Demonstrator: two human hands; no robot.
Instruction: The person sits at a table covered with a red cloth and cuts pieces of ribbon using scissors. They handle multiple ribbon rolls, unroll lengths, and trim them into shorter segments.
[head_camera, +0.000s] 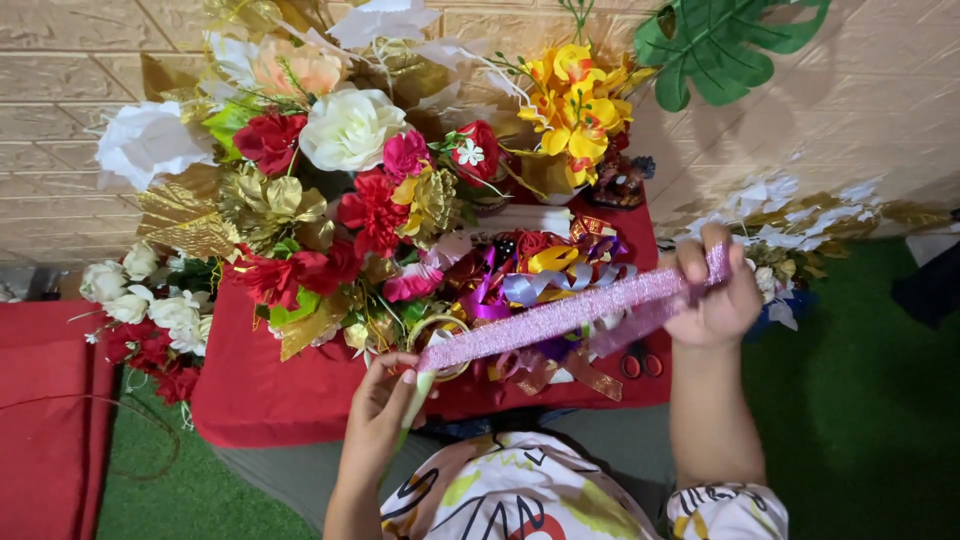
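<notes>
A glittery pink ribbon (560, 315) is stretched taut between my two hands above a small table covered in red cloth (250, 390). My left hand (380, 405) pinches the ribbon's lower left end near a gold ring. My right hand (715, 290) grips the upper right end, with a loose fold of ribbon hanging under it. Beneath the ribbon lies a heap of coloured ribbons and bows (545, 275) in purple, gold, red and silver.
A large arrangement of artificial flowers (340, 170) in red, white, gold and yellow fills the table's back and left. Red-handled scissors (640, 365) lie near the table's front right. White and gold flowers (800, 215) lie on green turf at right. A red cushion (45, 420) sits left.
</notes>
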